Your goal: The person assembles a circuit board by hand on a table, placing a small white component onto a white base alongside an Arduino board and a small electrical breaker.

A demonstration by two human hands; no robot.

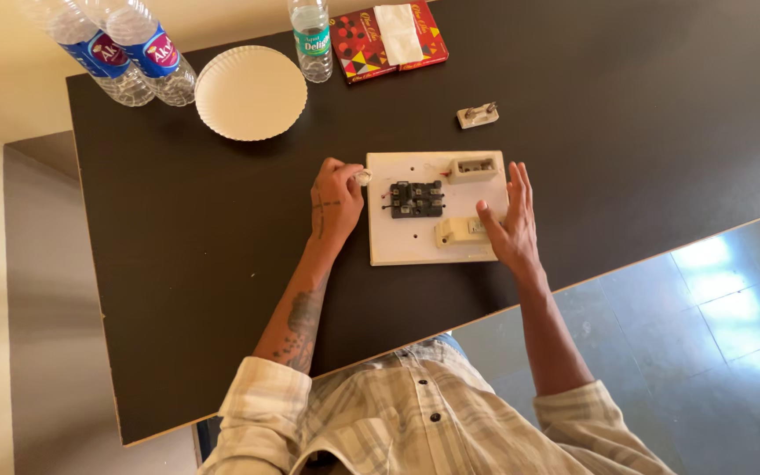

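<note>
White board (415,251), right hand (510,224) covering edge, left hand (336,204) pinching unclear object

L hand (336,204) pinching small white part (361,177), R hand (507,224) flat on white board (415,251)

Dark table (644,105): white board (398,242), paper plate (251,92), bottles (134,53).

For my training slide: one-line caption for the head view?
Left hand pinches a small pale piece at a white switch board's edge; right hand steadies it.
</note>
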